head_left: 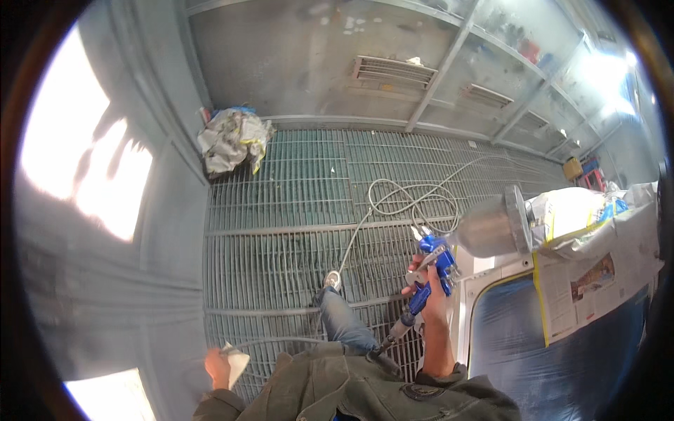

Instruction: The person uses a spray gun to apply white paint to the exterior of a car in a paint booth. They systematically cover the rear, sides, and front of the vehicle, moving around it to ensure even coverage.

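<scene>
My right hand [437, 286] is wrapped round the handle of a blue spray gun [442, 261], its fingers at the trigger. A large grey paint cup [488, 228] sits on the gun, tilted to the right. Below the handle, a hose fitting [400, 328] runs down toward my jacket. Low on the left, my left hand [217, 368] is closed on a cream-coloured cloth or folded paper; which of the two I cannot tell. A grey hose [281, 341] passes close to this hand, and whether the fingers also touch it is unclear.
Slatted metal grating [281, 182] forms the floor. A thin hose [407, 203] lies looped ahead. Crumpled masking paper [235, 140] is heaped in the far left corner. On my right stands a panel masked with blue film [519, 344] and newspaper [597, 281]. Metal walls [302, 63] enclose the space.
</scene>
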Available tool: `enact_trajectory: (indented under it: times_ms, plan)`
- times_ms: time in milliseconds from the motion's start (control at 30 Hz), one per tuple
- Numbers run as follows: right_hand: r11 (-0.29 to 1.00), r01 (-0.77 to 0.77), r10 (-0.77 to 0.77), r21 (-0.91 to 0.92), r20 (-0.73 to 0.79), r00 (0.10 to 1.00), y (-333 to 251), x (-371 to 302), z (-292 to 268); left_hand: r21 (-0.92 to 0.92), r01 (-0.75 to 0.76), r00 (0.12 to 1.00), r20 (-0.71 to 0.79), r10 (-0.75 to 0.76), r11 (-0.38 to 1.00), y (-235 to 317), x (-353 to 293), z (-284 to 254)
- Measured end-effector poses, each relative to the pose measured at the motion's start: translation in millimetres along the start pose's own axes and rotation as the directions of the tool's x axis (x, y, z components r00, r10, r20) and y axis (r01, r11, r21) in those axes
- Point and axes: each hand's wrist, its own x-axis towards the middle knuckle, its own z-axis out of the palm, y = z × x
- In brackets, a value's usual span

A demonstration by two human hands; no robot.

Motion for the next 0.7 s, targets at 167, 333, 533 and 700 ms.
enact_trajectory:
  times_ms: [167, 333, 533, 700]
  plan:
    - [0.999, -0.009, 0.008, 0.035, 0.023, 1.0, -25.7, 160.3, 29.0, 0.025, -0.01, 0.999, 0.043, 0.009, 1.0, 81.9, 88.0, 3.2]
    - [0.997, 0.016, -0.014, -0.07, 0.025, 1.0, -50.0, 280.8, 81.8, -0.26, -0.16, 0.986, -0.094, 0.141, 0.952, 129.5, 193.5, 25.6]
    - [0.992, 0.114, -0.116, 0.058, 0.044, 0.992, -15.3, 410.3, 112.4, -0.211, 0.071, 0.942, 0.336, 0.004, 0.975, 261.1, 365.2, -22.2]
    - [0.986, 0.153, -0.142, 0.065, -0.148, 0.979, -23.1, 475.4, 132.2, -0.061, -0.158, 0.92, 0.353, 0.169, 0.986, 349.9, 536.7, -29.8]
